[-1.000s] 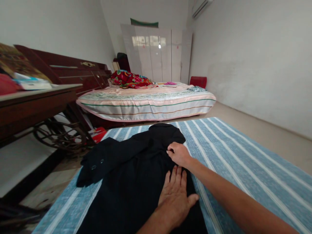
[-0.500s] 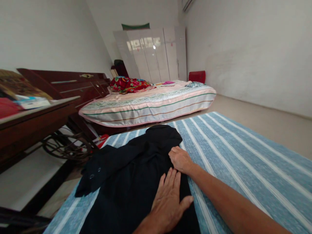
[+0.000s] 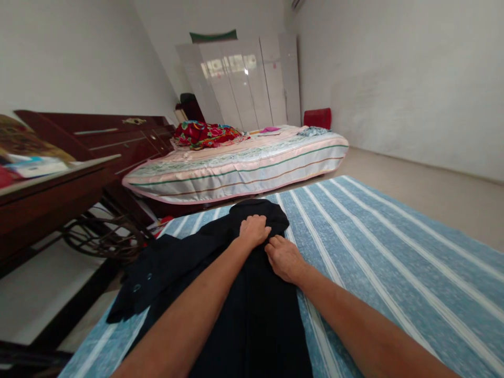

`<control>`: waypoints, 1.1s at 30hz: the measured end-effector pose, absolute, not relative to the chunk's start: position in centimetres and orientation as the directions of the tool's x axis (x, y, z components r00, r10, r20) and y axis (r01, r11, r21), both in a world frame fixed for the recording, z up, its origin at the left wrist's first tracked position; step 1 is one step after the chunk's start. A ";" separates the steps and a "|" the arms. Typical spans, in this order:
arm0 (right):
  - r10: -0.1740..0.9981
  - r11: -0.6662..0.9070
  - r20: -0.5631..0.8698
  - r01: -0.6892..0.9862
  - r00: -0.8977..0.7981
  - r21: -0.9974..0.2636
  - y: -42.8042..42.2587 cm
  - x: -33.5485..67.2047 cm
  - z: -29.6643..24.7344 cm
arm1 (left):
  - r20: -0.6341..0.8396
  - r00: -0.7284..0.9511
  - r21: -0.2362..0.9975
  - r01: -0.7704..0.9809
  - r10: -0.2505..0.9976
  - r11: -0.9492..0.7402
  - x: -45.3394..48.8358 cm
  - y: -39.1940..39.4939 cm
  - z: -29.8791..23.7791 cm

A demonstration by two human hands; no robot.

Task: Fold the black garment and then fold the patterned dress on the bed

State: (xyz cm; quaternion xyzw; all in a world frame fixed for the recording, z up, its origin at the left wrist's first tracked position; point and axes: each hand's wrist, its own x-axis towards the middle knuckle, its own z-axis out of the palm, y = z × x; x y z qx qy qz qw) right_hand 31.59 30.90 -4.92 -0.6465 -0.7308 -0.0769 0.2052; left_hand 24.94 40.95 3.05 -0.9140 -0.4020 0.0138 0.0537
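A black coat (image 3: 271,310) lies on the blue striped cover, its collar end away from me and one sleeve (image 3: 153,273) with buttons laid out to the left. My left hand (image 3: 255,230) is closed on the fabric just below the collar, fingers curled down. Close beside it on the right, my right hand (image 3: 284,258) pinches the coat near its right edge. The fingertips of both hands are partly hidden against the dark cloth.
The blue and white striped cover (image 3: 378,247) spreads to the right. Beyond stands a bed (image 3: 236,178) with a red floral blanket (image 3: 208,135). A wooden table (image 3: 59,178) with an iron frame is on the left; a wardrobe (image 3: 252,84) stands at the back.
My left hand has gone from lying flat on the lower coat to gripping it up near the collar. My right hand keeps its hold at the edge. The view has shifted slightly.
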 end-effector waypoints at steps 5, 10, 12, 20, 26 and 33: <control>0.911 0.142 0.406 0.981 -0.077 -0.135 30.8 31.6 -4.9 | 0.002 0.691 -0.103 0.719 0.723 -0.687 25.3 42.9 3.1; 0.911 0.126 0.408 0.979 -0.050 -0.162 30.7 31.5 -4.7 | 0.013 0.706 -0.048 0.707 0.708 -0.705 24.1 44.7 4.2; 0.913 0.120 0.407 0.975 -0.034 -0.189 30.7 31.5 -4.6 | -0.008 0.680 -0.034 0.733 0.733 -0.680 23.6 45.4 4.2; 0.915 0.130 0.403 0.966 -0.030 -0.223 30.6 31.5 -4.5 | -0.120 0.492 -0.060 0.863 0.862 -0.501 23.0 45.9 3.0; 0.915 0.129 0.402 0.974 -0.043 -0.188 30.6 31.5 -4.6 | -0.084 0.563 0.012 0.826 0.822 -0.564 25.9 44.8 3.6; 0.917 0.115 0.398 0.975 -0.029 -0.192 30.8 31.5 -5.0 | -0.038 0.491 0.072 0.870 0.870 -0.487 30.7 44.9 2.5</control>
